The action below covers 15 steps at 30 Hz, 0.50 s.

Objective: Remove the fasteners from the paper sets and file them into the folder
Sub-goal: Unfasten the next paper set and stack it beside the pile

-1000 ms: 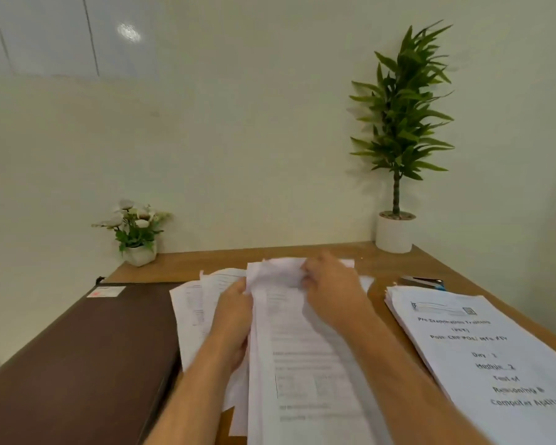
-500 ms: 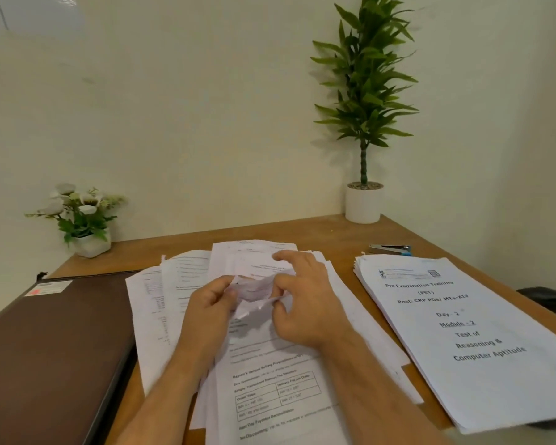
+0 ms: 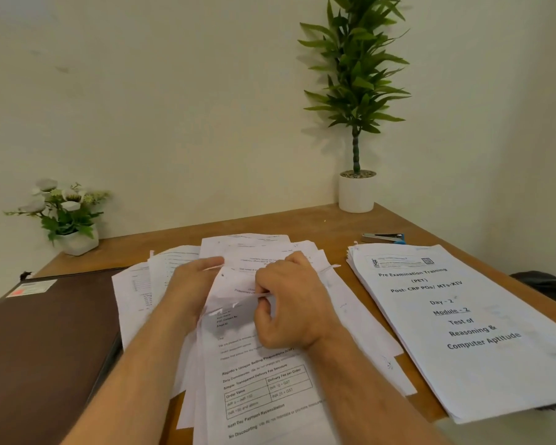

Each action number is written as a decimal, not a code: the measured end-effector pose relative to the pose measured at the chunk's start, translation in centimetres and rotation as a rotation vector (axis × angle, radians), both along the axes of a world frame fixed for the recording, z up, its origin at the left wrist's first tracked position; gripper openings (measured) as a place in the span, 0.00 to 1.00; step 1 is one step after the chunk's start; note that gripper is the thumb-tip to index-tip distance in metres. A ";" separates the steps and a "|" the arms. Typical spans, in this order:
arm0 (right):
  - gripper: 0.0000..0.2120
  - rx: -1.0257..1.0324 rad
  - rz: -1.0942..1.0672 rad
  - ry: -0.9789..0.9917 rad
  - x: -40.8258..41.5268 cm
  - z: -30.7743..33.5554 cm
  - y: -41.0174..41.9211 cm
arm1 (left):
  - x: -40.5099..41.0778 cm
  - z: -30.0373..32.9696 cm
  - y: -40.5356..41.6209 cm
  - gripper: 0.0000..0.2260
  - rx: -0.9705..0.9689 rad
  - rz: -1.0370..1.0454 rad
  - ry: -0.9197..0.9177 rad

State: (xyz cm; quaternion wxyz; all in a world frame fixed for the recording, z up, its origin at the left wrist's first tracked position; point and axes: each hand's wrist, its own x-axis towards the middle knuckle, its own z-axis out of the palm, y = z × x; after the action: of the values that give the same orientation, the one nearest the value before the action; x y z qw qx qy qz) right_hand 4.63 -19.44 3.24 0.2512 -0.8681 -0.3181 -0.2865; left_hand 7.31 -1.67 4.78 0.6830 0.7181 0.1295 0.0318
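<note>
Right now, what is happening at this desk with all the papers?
A person is working on a paper set in the middle of the desk. The left hand holds its folded-over top corner, and the right hand pinches at that corner, apparently at the fastener, which is too small to see. A brown folder lies closed on the left. Another stack and a stapler lie on the right.

Office, wooden desk (image 3: 180, 234), printed paper stacks (image 3: 463, 322), stapler (image 3: 384, 238), potted plant (image 3: 355, 101)
</note>
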 end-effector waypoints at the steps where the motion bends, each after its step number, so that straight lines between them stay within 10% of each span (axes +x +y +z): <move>1: 0.04 0.001 0.004 -0.007 0.0 -0.1 0.0 | 0.5 0.2 -0.4 0.19 0.064 -0.006 -0.015; 7: 0.04 -0.044 -0.019 0.019 0.6 -0.4 -0.4 | 1.2 -1.2 -1.4 0.27 0.050 -0.002 -0.200; 15: 0.06 0.102 -0.082 -0.026 1.1 -0.4 0.0 | 0.2 -1.4 -1.0 0.11 0.094 -0.199 -0.244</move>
State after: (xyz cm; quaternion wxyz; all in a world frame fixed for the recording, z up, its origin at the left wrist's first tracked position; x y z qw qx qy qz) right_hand 5.76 -19.47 2.87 0.2789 -0.8628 -0.2705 -0.3234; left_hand 7.54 -2.62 3.43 0.6589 0.7495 -0.0278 0.0571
